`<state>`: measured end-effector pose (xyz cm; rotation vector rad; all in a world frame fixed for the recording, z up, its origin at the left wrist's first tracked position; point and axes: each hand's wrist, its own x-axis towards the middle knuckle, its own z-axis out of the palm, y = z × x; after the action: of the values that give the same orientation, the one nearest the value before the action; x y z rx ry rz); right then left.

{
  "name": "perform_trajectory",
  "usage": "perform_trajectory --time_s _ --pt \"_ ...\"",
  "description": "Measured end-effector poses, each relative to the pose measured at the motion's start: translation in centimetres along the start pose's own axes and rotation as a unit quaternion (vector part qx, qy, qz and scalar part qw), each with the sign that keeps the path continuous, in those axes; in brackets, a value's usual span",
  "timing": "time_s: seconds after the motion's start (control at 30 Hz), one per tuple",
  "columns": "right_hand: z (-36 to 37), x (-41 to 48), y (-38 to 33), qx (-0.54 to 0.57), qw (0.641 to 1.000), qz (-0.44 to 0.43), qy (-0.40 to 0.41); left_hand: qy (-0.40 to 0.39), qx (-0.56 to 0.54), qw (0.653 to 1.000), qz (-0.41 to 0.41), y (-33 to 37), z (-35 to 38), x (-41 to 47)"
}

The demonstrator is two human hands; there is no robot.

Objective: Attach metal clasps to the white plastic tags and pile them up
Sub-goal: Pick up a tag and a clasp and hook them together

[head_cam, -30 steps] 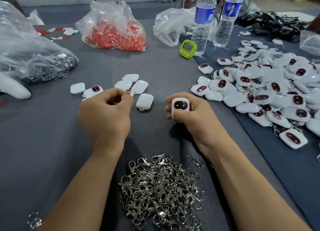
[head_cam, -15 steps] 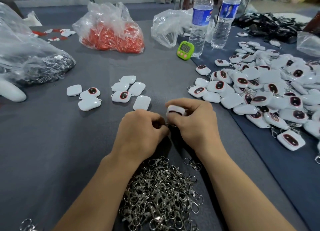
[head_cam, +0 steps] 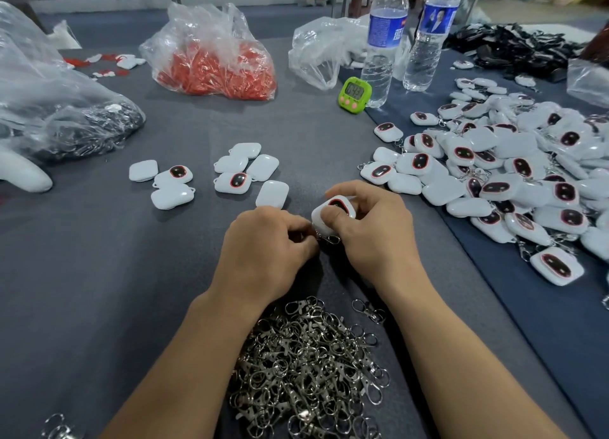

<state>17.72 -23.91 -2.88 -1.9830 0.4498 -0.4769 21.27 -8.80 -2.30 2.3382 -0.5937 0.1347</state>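
Two hands meet at the middle of my view. The right hand point(head_cam: 372, 234) curls round one white tag point(head_cam: 333, 213) with the thumb pressed on its face, and the left hand point(head_cam: 263, 251) has its fingertips curled tight onto a metal clasp point(head_cam: 330, 239) at the tag's lower corner (whether the hook is through the loop I cannot tell, as the fingers hide it). The main risk, as I judge it, is a slip. The clasp is small and sprung, and if the pinch loosens before the hook closes it could drop into the heap of spare clasps point(head_cam: 306, 366) at 6 o'clock, just under the wrists, and tangle there. A wrist dragged back could also scatter that heap. The finished pile point(head_cam: 514, 175) lies from 2 to 4 o'clock, its nearest tags near the right hand, so a careless toss could knock some loose. The unclasped tags point(head_cam: 247, 172) sit at 11 o'clock, near the left hand. Bare grey cloth point(head_cam: 99, 274) runs from 7 to 9 o'clock and gives the freest room for an elbow. No table edge shows near the hands. The green timer point(head_cam: 354, 92) and two water bottles point(head_cam: 382, 43) stand well apart at 12 to 1 o'clock.
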Motion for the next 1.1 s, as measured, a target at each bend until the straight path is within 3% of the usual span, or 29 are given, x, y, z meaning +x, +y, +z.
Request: perform_trajectory --time_s 1.1 --pt "-1.04 0.32 -0.37 -0.032 0.998 -0.017 -0.053 0.012 0.021 1.000 0.015 0.05 0.22 -0.23"
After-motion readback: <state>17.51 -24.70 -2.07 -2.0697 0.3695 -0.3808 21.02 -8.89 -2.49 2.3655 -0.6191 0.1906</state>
